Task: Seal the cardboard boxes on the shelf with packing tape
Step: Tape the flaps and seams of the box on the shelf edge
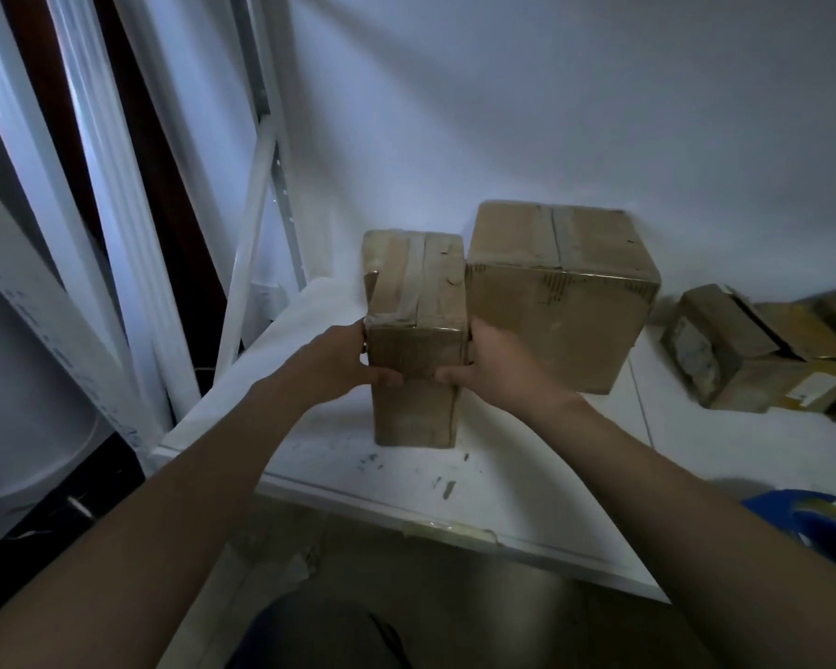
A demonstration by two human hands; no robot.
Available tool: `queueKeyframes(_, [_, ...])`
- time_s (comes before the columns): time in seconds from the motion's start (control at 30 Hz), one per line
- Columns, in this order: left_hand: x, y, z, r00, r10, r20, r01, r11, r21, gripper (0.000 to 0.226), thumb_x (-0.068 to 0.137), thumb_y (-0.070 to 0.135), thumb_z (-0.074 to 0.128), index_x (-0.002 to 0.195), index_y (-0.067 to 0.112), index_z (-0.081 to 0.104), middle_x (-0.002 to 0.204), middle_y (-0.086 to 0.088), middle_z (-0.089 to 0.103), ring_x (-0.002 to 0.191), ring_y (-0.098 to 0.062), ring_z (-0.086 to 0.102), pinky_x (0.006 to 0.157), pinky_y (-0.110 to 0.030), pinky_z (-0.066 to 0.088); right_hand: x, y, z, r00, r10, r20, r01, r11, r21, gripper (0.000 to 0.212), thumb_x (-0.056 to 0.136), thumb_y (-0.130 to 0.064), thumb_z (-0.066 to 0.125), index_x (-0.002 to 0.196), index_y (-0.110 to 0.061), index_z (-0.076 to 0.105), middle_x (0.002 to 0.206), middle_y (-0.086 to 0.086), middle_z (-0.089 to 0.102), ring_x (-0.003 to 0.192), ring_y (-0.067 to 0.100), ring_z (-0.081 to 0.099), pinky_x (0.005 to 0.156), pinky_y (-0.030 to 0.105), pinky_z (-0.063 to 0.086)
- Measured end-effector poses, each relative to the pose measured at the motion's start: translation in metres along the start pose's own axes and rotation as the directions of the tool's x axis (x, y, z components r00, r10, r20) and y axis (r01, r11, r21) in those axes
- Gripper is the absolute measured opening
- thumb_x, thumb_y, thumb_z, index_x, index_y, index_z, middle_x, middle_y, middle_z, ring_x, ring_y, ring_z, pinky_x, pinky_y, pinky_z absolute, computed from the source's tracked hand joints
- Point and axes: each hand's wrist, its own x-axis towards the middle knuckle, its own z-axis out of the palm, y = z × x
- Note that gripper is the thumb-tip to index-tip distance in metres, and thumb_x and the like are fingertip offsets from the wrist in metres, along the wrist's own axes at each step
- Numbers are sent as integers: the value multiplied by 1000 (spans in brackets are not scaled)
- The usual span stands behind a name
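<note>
Closest to the lens: two bare forearms, rising from six o'clock toward mid-frame. At centre, small box (416, 340), tall and narrow, seemingly resting upright on the white shelf (503, 485), top seam already crossed by a wrinkled strip of tape, one flap corner poking up at its ten o'clock. Clasped on both sides: left hand (343, 359) at nine o'clock, right hand (498, 366) at three o'clock, thumbs curled onto the front face, remaining fingers wrapped round the side walls and mostly hidden. Just beside it at two o'clock, perhaps touching, large box (561, 301), also taped along its top seam; right fingers tucked into the gap between the two. Further out at three o'clock, open boxes (754, 359) with raised flaps, apparently not yet sealed. At four o'clock, by the frame margin, blue tape dispenser (811, 519), well apart from both hands. Along the shelf's front lip at six o'clock, stray piece of tape (447, 527).

Likely trouble: tipping, given so narrow a footprint and a grip well above the base. Could topple toward the front lip under any uneven pull. Could also scrape or shove the large box, with fingers wedged between. Probably leaves the raised flap corner unsealed unless pressed flat first. With both hands busy and the dispenser far off, risks releasing the box carelessly to fetch tape.
</note>
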Motion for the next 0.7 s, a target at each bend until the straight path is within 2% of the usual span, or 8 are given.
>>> queueKeyframes(0.17, [36,-8,3,1000,-16,21,13,994,111,99,47,83,73,133,38,52,116,13,66,97,-13,63,87,-42,55,27,3,-4,996,83,-28,-83,997,6,56,62,-32,93,110,-26,64,104,-9,71,100,15,66,88,36,56])
queueKeyframes(0.27, [36,-11,10,998,34,44,-34,999,-4,84,62,60,86,134,32,53,116,14,66,95,-4,63,87,-32,55,18,4,-5,994,95,-48,-96,995,-24,56,64,-32,92,112,-26,64,102,-10,69,96,13,63,75,27,51])
queueKeyframes(0.33, [26,-18,14,996,78,51,-75,996,-56,73,69,43,88,132,28,55,111,16,65,91,6,61,80,-14,51,2,2,3,991,102,-87,-108,992,-62,55,65,-39,91,111,-23,64,101,-9,69,93,15,63,75,30,52])
queueKeyframes(0.4, [17,-25,11,993,107,46,-105,993,-60,66,71,40,87,128,28,56,105,19,63,87,7,60,72,-8,46,-8,-2,13,990,99,-99,-105,993,-54,52,67,-43,89,108,-24,64,100,-9,70,93,14,63,74,29,53])
queueKeyframes(0.5, [14,-34,-3,995,94,36,-90,990,-107,68,70,37,88,129,27,55,106,16,65,88,-1,64,79,-20,54,-2,-16,23,994,60,-87,-56,997,45,47,72,-36,88,111,-28,62,101,-13,68,93,8,62,63,9,40])
queueKeyframes(0.57, [15,-39,-15,998,52,21,-47,979,-197,69,70,28,90,130,25,57,109,13,68,89,-5,67,84,-29,58,9,-28,26,996,41,-81,-37,998,48,51,73,-35,87,116,-28,62,100,-13,68,93,8,62,59,4,35])
queueKeyframes(0.63, [14,-41,-21,999,40,10,-37,968,-249,66,69,23,90,127,28,59,108,16,68,89,-1,67,82,-25,58,13,-35,26,996,36,-86,-34,999,24,54,72,-38,87,118,-26,61,104,-10,70,95,11,64,65,12,43])
queueKeyframes(0.7, [12,-37,-18,999,50,2,-47,955,-293,63,69,23,91,121,35,59,108,17,69,93,-4,68,84,-27,59,10,-34,22,990,39,-132,-44,998,-36,57,70,-44,86,118,-25,62,107,-7,71,99,15,65,79,28,53])
